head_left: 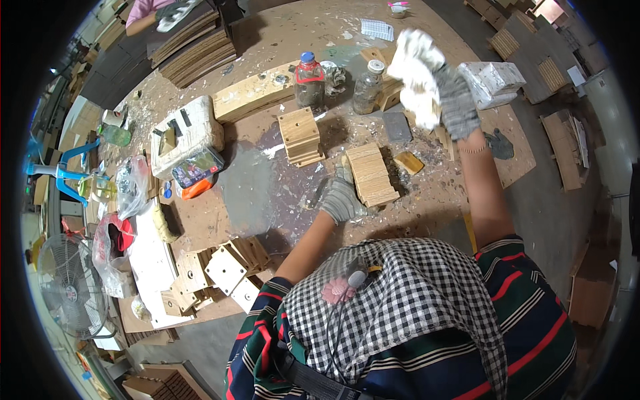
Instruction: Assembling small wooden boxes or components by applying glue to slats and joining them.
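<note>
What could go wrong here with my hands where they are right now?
Your left hand rests against the stack of wooden pieces; a nudge might topple it. Your right hand, raised holding a white cloth, is close to the glass jar and bottle, so a sweep could knock them over.

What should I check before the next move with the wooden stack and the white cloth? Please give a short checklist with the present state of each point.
1. Left hand steadies the wooden stack: ok, the gloved fingers rest against its left side.
2. Right hand has a firm hold on the white cloth: ok, the cloth is bunched in the glove, raised above the table.
3. Stack is square and even: cannot tell, the layers look aligned but the fisheye bends edges.
4. Small yellow block is apart from the stack: ok, it lies just to its right.
5. Two bottles are upright and capped: ok.
6. Table is clean around the stack: not ok, stained and littered with scraps.
</note>
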Action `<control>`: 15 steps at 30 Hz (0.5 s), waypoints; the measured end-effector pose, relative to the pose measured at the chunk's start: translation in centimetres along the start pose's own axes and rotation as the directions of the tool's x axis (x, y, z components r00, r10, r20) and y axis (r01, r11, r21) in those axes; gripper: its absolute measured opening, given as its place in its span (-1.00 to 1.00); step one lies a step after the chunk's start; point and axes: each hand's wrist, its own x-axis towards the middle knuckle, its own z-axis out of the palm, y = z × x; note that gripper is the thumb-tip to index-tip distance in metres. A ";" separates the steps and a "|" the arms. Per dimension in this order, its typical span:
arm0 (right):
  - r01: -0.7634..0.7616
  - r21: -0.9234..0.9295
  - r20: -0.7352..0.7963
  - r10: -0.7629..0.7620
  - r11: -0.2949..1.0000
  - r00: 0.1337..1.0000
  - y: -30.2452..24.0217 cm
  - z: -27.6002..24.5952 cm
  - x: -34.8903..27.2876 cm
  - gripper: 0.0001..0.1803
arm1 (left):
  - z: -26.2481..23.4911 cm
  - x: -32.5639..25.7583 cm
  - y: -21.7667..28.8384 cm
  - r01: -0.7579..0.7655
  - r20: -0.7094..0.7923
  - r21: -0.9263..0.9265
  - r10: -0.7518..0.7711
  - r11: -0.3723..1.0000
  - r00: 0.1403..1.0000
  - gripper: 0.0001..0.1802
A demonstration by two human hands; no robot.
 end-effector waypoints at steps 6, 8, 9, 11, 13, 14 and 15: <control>0.088 0.227 -0.443 0.023 0.970 0.896 2.3 1.0 7.4 -0.73 | 0.8 -0.9 0.2 -0.082 -0.027 0.081 0.084 0.993 0.996 -0.12; 0.147 0.035 -0.524 -0.107 0.989 0.845 3.9 0.9 9.9 -0.76 | 1.0 -0.9 0.2 -0.119 -0.032 0.106 0.123 0.987 0.992 -0.11; 0.044 -0.493 -0.436 -0.290 0.869 0.852 6.6 -0.8 10.4 -0.78 | 1.6 -0.5 0.1 -0.124 -0.018 0.128 0.128 0.984 0.992 -0.11; 0.109 -0.174 -0.407 -0.172 0.979 0.897 4.2 6.2 9.7 -0.70 | 0.4 -1.0 0.3 -0.166 -0.046 0.121 0.173 0.979 0.984 -0.10; 0.085 -0.165 -0.300 -0.132 0.983 0.945 9.5 6.3 9.4 -0.60 | 0.9 -0.1 0.1 -0.168 -0.013 0.176 0.173 0.970 0.985 -0.16; -0.089 -0.810 -0.183 -0.106 0.579 0.977 11.7 6.1 8.7 -0.60 | 0.7 0.0 0.2 -0.170 -0.016 0.175 0.176 0.970 0.984 -0.16; -0.086 -0.809 -0.179 -0.103 0.582 0.978 12.5 6.5 8.2 -0.60 | 0.3 0.2 0.2 -0.122 -0.016 0.097 0.124 0.988 0.992 -0.17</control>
